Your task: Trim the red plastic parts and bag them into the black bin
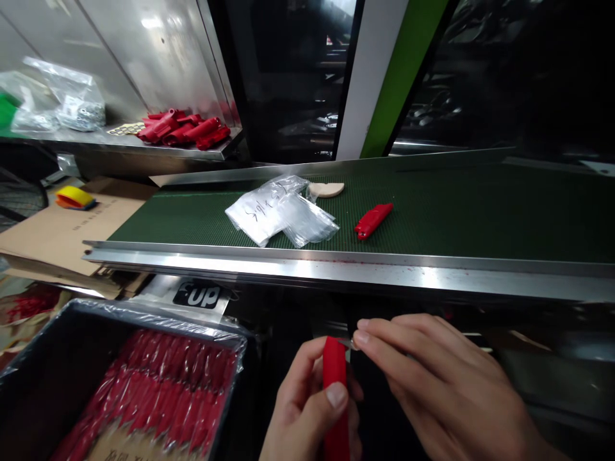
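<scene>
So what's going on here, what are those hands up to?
A person's left hand grips a red plastic piece upright, while the right hand pinches a small metal part at its top. A bin of similar red pieces sits at left. One more red piece and clear bags lie on the green belt.

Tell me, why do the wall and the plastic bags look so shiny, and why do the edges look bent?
Head view: lamp glare whitens the metal wall and the bags; the belt rail bows from wide-lens distortion; the window is dark with faint reflections; the hands, left and right, holding the red piece, look stretched near the bottom edge.
</scene>
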`<move>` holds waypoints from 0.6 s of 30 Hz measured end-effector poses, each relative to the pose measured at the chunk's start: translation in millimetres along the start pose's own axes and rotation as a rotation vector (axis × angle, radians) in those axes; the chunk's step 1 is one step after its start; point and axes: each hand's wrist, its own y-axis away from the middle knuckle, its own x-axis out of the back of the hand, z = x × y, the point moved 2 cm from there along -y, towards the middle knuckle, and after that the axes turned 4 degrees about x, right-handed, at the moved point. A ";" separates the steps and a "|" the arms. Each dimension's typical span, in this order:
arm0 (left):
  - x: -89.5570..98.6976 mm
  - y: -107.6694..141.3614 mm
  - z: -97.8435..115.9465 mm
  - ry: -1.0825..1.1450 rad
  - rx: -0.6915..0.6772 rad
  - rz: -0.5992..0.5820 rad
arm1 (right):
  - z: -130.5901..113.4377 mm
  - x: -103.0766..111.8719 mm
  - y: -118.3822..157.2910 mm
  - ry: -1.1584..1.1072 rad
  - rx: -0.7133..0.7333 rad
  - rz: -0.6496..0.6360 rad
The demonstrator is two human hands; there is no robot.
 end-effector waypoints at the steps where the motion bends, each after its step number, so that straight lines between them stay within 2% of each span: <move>1: 0.2 -0.1 -0.3 0.008 0.001 0.000 | 0.2 -0.5 0.3 -0.001 0.002 -0.001; 9: 1.7 -3.2 0.0 0.084 0.006 0.040 | 1.7 -3.0 4.8 -0.026 0.016 -0.082; 18: -5.2 -6.1 13.2 0.000 -0.010 0.106 | -11.6 -6.0 12.2 0.091 0.071 -0.078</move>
